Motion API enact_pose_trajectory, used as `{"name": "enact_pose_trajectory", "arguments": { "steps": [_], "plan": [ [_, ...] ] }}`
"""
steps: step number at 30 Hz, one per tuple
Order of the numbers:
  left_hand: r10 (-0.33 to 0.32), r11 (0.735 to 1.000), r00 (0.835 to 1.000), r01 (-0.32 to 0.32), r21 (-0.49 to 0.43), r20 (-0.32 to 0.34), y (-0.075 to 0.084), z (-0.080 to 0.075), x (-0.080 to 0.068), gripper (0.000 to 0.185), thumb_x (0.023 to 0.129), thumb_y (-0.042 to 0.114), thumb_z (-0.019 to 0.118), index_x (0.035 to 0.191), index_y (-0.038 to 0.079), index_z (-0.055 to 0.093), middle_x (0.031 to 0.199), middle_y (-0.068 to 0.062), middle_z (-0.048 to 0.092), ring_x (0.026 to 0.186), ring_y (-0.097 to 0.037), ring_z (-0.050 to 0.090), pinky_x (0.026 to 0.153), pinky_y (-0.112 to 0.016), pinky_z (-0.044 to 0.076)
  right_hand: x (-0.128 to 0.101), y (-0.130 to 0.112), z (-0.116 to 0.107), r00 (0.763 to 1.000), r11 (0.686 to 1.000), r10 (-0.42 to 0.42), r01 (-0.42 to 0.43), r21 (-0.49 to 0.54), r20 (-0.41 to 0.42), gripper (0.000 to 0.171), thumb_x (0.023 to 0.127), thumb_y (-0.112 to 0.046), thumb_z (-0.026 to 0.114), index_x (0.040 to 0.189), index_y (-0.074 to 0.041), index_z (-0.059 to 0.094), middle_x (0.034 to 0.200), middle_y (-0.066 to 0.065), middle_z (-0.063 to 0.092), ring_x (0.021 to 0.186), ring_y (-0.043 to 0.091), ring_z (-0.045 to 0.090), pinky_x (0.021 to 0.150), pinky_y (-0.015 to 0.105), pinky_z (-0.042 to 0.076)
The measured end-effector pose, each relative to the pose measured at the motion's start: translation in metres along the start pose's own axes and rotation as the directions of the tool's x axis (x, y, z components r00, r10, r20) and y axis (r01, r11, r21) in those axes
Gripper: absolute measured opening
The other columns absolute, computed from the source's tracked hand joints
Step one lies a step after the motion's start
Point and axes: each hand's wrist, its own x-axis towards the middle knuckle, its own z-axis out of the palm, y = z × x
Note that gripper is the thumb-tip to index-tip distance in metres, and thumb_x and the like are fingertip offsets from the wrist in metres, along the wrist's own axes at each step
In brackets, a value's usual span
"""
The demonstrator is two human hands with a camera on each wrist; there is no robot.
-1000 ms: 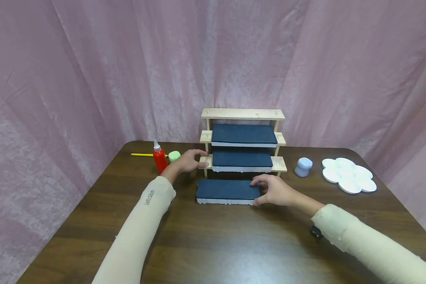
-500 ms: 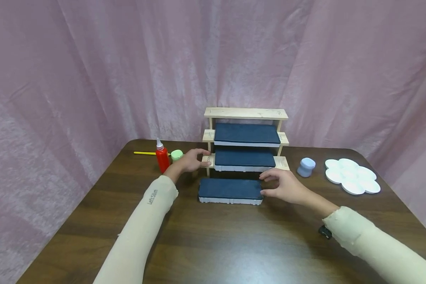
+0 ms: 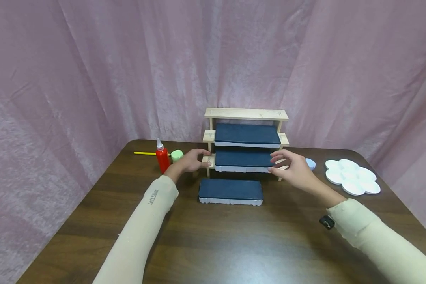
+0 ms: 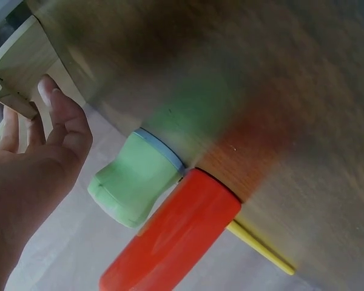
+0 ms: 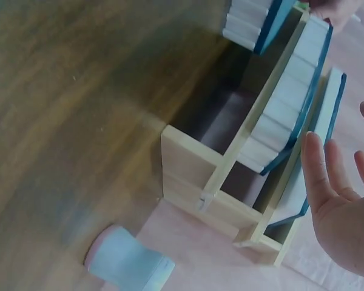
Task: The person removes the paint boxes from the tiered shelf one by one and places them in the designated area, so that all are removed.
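Both hands are up at the small stepped wooden rack [image 3: 246, 114] at the back of the dark brown wooden bench [image 3: 213, 240]. From the head view, the left hand [image 3: 191, 161] rests its fingers on the left end of the bottom step and grips nothing. The right hand [image 3: 292, 165] has its fingers spread and loose at the right end of the dark blue flat block with a white underside [image 3: 243, 159] on that step; whether it touches the block is hard to tell. A second blue block [image 3: 246, 135] lies on the middle step. A third blue block [image 3: 230, 191] lies flat on the bench just in front of the rack, with no hand on it. The top step is bare wood.

From the left wrist view, the left hand [image 4: 33, 176] is open beside the rack's wooden end [image 4: 21, 57], near a pale green little jar [image 4: 136, 179], a red squeeze bottle [image 4: 173, 242] and a thin yellow stick [image 4: 261, 248].

From the right wrist view, the right hand [image 5: 340, 206] is open with straight fingers beside the rack [image 5: 200, 176], and a pale blue little jar [image 5: 127, 267] stands near.

So two blocks seem to sit on steps and one waits on the bench.
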Motion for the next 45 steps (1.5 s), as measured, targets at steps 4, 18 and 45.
{"name": "enact_pose_trajectory", "arguments": {
  "steps": [4,18,45],
  "plan": [
    [-0.002,1.0,1.0,0.002,-0.001,0.0,0.0,0.001,0.0,0.052,0.092,0.031,0.07,0.14,0.016,0.056,0.148,-0.016,0.045,0.134,-0.036,0.042,0.11,-0.056,0.035,0.005,0.001,-0.005,1.0,1.0,0.022,-0.022,-0.015,-0.012,0.044,0.087,-0.015,0.077,0.125,-0.001,0.061,0.108,0.02,0.069,0.091,0.032,0.071,0.066,0.024,0.055],
    [0.007,1.0,1.0,-0.007,0.007,-0.008,0.001,0.002,-0.001,0.05,0.093,0.031,0.069,0.139,0.016,0.055,0.147,-0.015,0.047,0.132,-0.035,0.044,0.11,-0.055,0.035,0.018,0.003,-0.008,0.991,0.991,0.113,-0.118,-0.066,-0.077,0.048,0.089,-0.021,0.074,0.131,-0.007,0.057,0.107,0.016,0.069,0.092,0.032,0.069,0.069,0.032,0.056],
    [-0.012,0.999,1.0,0.012,0.031,-0.015,0.004,0.0,-0.001,0.049,0.093,0.03,0.07,0.138,0.017,0.056,0.144,-0.015,0.049,0.124,-0.035,0.048,0.107,-0.055,0.039,0.041,0.024,-0.008,0.976,0.975,0.217,-0.216,0.059,-0.005,0.066,0.092,-0.025,0.072,0.149,-0.009,0.042,0.12,0.025,0.064,0.094,0.031,0.07,0.075,0.037,0.059]
  ]
}}
